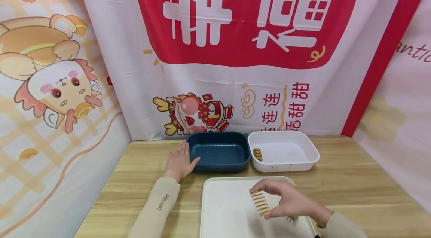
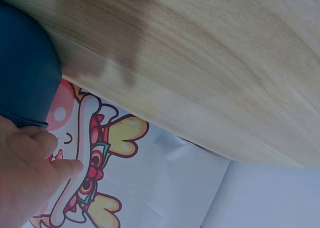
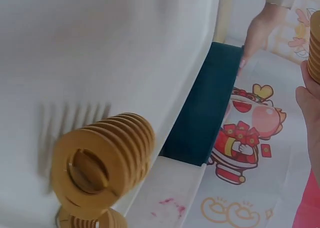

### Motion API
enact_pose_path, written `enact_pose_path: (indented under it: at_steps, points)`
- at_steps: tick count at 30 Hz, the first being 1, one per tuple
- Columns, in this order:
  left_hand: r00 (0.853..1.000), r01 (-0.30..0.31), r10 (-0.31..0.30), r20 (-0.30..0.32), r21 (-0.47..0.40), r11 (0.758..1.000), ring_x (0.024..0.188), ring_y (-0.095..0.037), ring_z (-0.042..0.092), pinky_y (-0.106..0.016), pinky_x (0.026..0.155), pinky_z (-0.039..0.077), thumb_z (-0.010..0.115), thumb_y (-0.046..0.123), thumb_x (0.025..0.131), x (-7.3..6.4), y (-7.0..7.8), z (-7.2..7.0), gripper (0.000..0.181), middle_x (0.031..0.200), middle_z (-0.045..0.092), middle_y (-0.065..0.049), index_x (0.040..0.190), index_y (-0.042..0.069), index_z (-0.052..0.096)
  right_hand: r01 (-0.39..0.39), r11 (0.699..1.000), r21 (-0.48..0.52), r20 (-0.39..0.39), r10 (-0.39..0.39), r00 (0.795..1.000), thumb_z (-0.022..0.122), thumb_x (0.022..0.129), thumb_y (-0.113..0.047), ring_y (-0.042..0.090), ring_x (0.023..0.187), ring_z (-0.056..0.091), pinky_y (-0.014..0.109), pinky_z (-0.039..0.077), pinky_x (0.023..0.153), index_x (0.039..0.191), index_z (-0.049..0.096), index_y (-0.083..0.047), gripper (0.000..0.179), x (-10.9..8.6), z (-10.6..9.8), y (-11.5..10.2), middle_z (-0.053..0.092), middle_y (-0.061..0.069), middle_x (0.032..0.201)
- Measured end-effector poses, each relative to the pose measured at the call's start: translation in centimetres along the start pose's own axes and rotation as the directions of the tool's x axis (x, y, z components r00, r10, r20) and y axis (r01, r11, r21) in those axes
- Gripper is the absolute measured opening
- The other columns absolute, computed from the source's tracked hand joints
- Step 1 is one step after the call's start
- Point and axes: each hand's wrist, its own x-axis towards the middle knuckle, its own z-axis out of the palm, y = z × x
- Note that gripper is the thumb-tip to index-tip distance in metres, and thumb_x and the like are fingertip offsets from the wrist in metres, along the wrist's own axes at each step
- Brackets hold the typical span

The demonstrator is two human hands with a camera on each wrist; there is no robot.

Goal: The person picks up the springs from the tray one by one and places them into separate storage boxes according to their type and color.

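My right hand (image 1: 291,200) pinches a yellow coil spring (image 1: 260,203) between thumb and fingers above the white tray (image 1: 229,193). That held spring shows at the right edge of the right wrist view. Nearer that camera lies another yellow spring (image 3: 105,160), with part of a further spring (image 3: 92,220) below it. In the head view, a spring (image 1: 292,219) partly shows behind the hand. My left hand (image 1: 180,161) rests against the left end of the dark blue bin (image 1: 219,168), fingers extended along its side and thumb near the front rim.
A white bin (image 1: 286,167) stands right beside the blue one, with a yellow spring (image 1: 257,154) at its left end. Both stand on the wooden table (image 1: 134,178), in front of a printed cloth (image 1: 242,73). Patterned cloths also hang at both sides.
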Motion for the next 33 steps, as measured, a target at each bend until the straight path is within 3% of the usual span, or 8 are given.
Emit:
enact_pose_path:
  at_steps: [11,27,33]
  points:
    - [1.0,-0.003,0.003,-0.022,-0.016,1.0,0.141,-0.035,0.021,-0.061,0.109,0.014,0.041,0.053,0.097,-0.16,0.1,-0.01,0.08,0.153,0.024,-0.022,0.144,-0.01,0.029,0.015,0.971,0.237,-0.024,-0.01,1.0,0.077,0.076,0.002,0.019,0.119,0.054,0.032,0.041,0.1,0.126,0.052,0.001,0.055,0.51,-0.57,-0.83,0.057,0.016,0.125]
    - [1.0,-0.011,0.011,-0.022,-0.005,1.0,0.141,-0.035,0.021,-0.061,0.109,0.015,0.04,0.053,0.097,-0.15,0.07,-0.06,0.08,0.153,0.024,-0.022,0.144,-0.01,0.029,-0.009,0.958,0.286,-0.052,0.025,0.998,0.075,0.076,0.007,0.018,0.119,0.054,0.032,0.041,0.1,0.126,0.053,0.001,0.055,0.61,-0.78,-1.03,0.058,0.016,0.126]
    - [1.0,-0.01,0.01,-0.016,-0.009,1.0,0.141,-0.035,0.021,-0.062,0.109,0.014,0.041,0.053,0.097,-0.15,0.1,-0.08,0.08,0.153,0.024,-0.022,0.144,-0.01,0.029,0.024,0.943,0.331,-0.075,0.001,0.997,0.075,0.074,0.011,0.019,0.12,0.054,0.031,0.041,0.1,0.126,0.052,0.005,0.056,0.69,-1.03,-0.89,0.056,0.019,0.126]
